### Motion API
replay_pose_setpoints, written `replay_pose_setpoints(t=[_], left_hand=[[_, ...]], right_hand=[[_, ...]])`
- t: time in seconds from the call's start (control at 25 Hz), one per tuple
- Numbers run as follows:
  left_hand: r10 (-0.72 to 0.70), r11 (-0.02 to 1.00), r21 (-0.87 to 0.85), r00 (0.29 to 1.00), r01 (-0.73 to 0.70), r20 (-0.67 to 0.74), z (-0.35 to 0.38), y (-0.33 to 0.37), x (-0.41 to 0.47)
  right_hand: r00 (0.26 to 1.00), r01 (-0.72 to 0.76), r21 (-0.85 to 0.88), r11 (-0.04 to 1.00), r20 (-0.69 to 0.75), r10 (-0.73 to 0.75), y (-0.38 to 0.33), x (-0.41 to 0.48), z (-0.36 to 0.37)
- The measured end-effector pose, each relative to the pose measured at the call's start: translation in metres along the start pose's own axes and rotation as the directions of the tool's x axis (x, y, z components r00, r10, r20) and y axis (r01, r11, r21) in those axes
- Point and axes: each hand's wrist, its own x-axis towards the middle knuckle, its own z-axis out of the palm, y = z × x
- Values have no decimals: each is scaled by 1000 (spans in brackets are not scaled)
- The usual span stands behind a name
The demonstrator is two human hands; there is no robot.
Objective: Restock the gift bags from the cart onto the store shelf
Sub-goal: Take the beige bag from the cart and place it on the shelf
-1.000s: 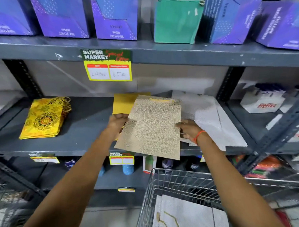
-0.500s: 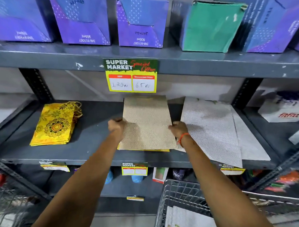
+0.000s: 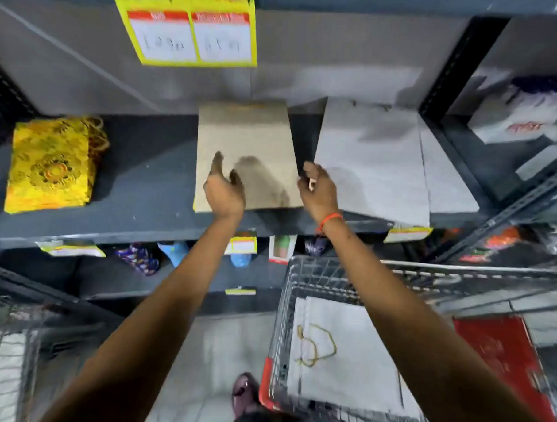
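shelf [image 3: 144, 186]: three bag stacks side by side – patterned stack [image 3: 51, 165] left | plain stack [image 3: 246, 139] middle | wide stack [image 3: 372, 157] right | cart [image 3: 316, 276] below, bags [image 3: 341, 354] inside

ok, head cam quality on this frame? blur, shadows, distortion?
Head view: motion blur throughout, price tag digits smeared, yellow gift bags pattern soft. Both hands cast dark shadows on the tan gift bag, darkest beside the left hand; the right hand hovers at its edge. Wide-angle bends the shelf upright and cart rim.
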Motion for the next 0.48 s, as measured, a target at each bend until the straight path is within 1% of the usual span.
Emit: replay_pose_setpoints(t=[0.04,0.12,0.16,0.2,0.28,0.32,0.36,0.4,0.44,0.48], left_hand=[[67,997,-46,998,-66,1,7,-2,-29],[193,976,-114,978,-183,82,26,-12,-91],[202,975,-126,968,-184,149,39,-22,-120],[169,980,-139,965,-142,202,52,-30,-147],[26,992,-127,955,13,294,85,-55,-193],[-69,994,-61,941,94,331,99,-66,-212],[-187,982,34,910,188,369,116,-83,-232],[-301,953,129,866,272,400,130,-101,-249],[-431,902,176,802,395,413,141,-117,-268],[-558,826,208,708,524,432,147,-128,-287]], right_hand=[[997,49,24,998,-55,-48,13,-15,-7],[990,101,36,994,-104,-97,49,-48,-25],[990,101,40,994,-101,-97,71,-64,-35],[993,84,39,996,-91,-80,95,-78,-44],[998,14,11,1000,-64,-13,146,-102,-63],[999,-21,-5,1000,-41,21,172,-112,-69],[998,-55,-31,998,-19,55,200,-122,-77],[996,-89,-73,993,-2,89,226,-131,-82],[989,-140,-133,981,23,144,251,-139,-88],[976,-193,-203,960,59,209,278,-147,-93]])
